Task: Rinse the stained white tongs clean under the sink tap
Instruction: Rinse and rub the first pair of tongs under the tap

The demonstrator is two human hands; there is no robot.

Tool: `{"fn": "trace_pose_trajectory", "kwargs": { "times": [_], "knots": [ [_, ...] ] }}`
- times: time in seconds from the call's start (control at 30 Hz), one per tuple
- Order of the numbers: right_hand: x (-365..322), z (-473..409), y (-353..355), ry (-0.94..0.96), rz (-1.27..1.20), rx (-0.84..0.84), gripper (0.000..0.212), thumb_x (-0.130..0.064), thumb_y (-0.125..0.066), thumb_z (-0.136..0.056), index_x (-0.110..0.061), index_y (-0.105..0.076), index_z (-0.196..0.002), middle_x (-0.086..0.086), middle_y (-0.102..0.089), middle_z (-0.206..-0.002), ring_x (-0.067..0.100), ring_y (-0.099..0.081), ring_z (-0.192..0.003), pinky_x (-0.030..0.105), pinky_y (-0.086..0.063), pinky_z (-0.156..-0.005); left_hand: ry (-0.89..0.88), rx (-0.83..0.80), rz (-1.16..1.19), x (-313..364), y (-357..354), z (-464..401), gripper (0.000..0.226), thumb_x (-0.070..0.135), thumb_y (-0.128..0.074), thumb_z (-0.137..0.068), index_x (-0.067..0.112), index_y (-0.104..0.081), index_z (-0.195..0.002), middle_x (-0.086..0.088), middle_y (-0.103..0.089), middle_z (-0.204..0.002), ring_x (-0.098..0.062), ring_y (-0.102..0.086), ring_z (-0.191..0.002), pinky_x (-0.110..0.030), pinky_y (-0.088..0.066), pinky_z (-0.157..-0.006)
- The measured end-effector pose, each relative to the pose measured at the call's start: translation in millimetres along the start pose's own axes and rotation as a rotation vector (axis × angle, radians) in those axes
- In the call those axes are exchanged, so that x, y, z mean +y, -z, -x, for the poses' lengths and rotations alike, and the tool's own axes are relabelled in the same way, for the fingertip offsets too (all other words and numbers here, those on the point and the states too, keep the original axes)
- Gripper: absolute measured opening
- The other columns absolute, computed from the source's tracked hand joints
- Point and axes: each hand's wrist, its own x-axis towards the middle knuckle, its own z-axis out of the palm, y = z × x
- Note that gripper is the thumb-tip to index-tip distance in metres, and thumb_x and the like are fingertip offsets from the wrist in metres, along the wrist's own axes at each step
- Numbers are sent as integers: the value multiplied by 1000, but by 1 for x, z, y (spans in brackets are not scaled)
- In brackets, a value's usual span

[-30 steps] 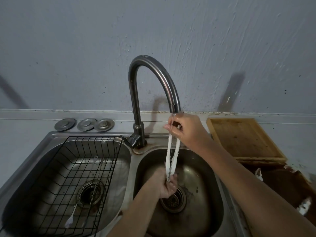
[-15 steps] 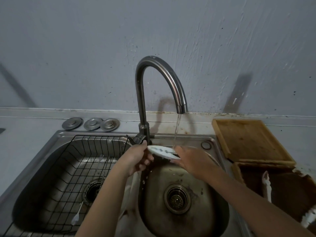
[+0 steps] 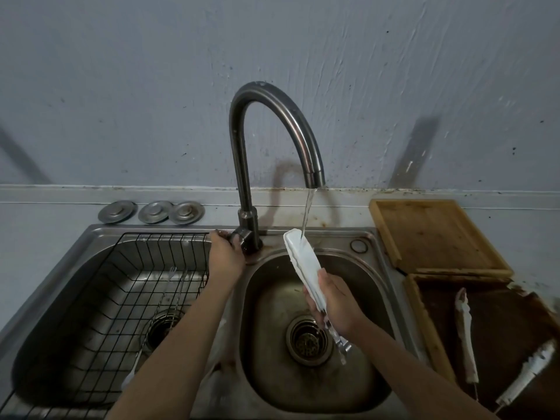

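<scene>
The scene is dim and bluish. The tap (image 3: 274,137) throws a soft shadow on the far wall (image 3: 394,71), with other slanting shadows left and right. Wide-angle distortion bends the edges. Weak glare streaks the sink (image 3: 375,237) steel; focus stays fairly sharp.

White tongs (image 3: 304,265), dark grey tap (image 3: 272,122), black wire rack (image 3: 145,286), brown wooden board (image 3: 430,234), pale blue-grey wall (image 3: 151,86).

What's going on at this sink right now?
A person is rinsing white tongs over the right-hand basin. Their right hand grips the tongs partway along, holding the white end up into the stream running from the tap. Their left hand is at the tap's handle by its base. A wire rack sits in the left basin.
</scene>
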Motion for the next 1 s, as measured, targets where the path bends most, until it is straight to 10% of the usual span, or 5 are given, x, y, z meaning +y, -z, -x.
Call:
{"fn": "trace_pose_trajectory", "kwargs": {
  "times": [0.43,0.63,0.73,0.83,1.0],
  "knots": [
    [-24,-4,12,-10,-253,-132,57,-51,-24,-90,-4,-53,-78,4,-47,-51,13,-37,-32,20,-35,-34,18,-15,-581,13,-6,-10,33,8,-42,-89,4,-33,-120,-17,-60,-119,-32,-59,-111,-43,-40,-90],
    [-44,-2,12,118,-126,175,57,-39,-13,-100,-6,-57,-83,4,-49,-53,14,-42,-37,24,-37,-38,29,-31,-495,11,-5,-9,30,6,-42,-89,6,-30,-117,-19,-60,-117,-34,-59,-109,-47,-44,-92],
    [-16,0,4,71,265,317,45,-39,-22,-100,-11,-55,-85,1,-54,-62,10,-47,-46,26,-41,-44,47,-40,-467,13,-5,-9,32,6,-45,-88,6,-29,-117,-18,-59,-119,-34,-58,-110,-49,-46,-92],
    [24,9,6,-408,1173,36,32,-35,-41,-94,-11,-58,-106,8,-66,-100,19,-62,-84,28,-41,-65,41,-43,-477,13,-5,-6,32,7,-47,-89,6,-30,-116,-17,-58,-117,-33,-59,-107,-48,-49,-89],
    [28,14,-13,-308,1147,133,43,-48,-46,-91,-11,-61,-106,4,-67,-95,17,-62,-81,19,-38,-55,19,-80,-592,11,-5,-7,32,6,-43,-89,5,-33,-120,-13,-51,-119,-28,-56,-93,-42,-50,-83]
  ]
}}
